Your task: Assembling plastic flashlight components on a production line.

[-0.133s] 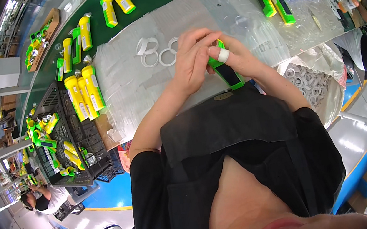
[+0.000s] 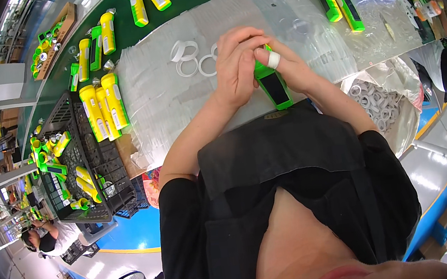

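Observation:
Both hands are closed around the head end of a green flashlight (image 2: 275,89) just above the table edge in front of my chest. Its dark rectangular panel faces up, and its tail points toward me. My left hand (image 2: 235,65) wraps over the head from the left, fingers folded across the top. My right hand (image 2: 288,70) grips it from the right, with white tape around the thumb. The fingers hide most of the flashlight's head. Several white plastic rings (image 2: 187,67) lie on the table left of my left hand, one partly covered by it.
Yellow-green flashlights (image 2: 113,100) stand at the left by a black crate (image 2: 95,211) holding more. Two green-yellow flashlights (image 2: 345,6) lie at the far right. An open bag of white rings (image 2: 378,106) hangs at the table's right edge. A person (image 2: 57,238) sits at far left.
The flashlight's tail has swung slightly, and its dark panel now shows more fully between my hands. Both hands keep their grip. The whole view has shifted a little.

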The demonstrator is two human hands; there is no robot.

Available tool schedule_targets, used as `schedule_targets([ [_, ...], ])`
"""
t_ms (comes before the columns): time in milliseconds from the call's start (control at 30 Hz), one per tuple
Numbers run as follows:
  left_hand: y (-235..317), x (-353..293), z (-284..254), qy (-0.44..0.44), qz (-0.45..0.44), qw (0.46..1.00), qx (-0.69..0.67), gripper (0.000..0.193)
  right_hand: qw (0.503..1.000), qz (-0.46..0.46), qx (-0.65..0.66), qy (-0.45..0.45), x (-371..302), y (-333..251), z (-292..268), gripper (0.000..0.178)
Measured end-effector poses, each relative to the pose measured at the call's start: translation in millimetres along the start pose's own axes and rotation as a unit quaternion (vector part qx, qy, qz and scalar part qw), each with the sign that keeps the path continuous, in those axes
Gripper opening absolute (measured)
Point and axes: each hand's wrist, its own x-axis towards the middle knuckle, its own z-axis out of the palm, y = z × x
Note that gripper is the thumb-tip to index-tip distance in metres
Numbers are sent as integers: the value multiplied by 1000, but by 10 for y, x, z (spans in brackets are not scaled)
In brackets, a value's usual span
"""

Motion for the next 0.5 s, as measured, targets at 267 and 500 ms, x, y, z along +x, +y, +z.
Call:
schedule_targets([
  [267,-196,90,-293,60,-79,995,7,40,981,-173,-74,43,370,-17,-100,37],
  [500,-498,-66,-600,-243,-105,926,269,56,972,-205,-100,61,512,78,-171,32],
])
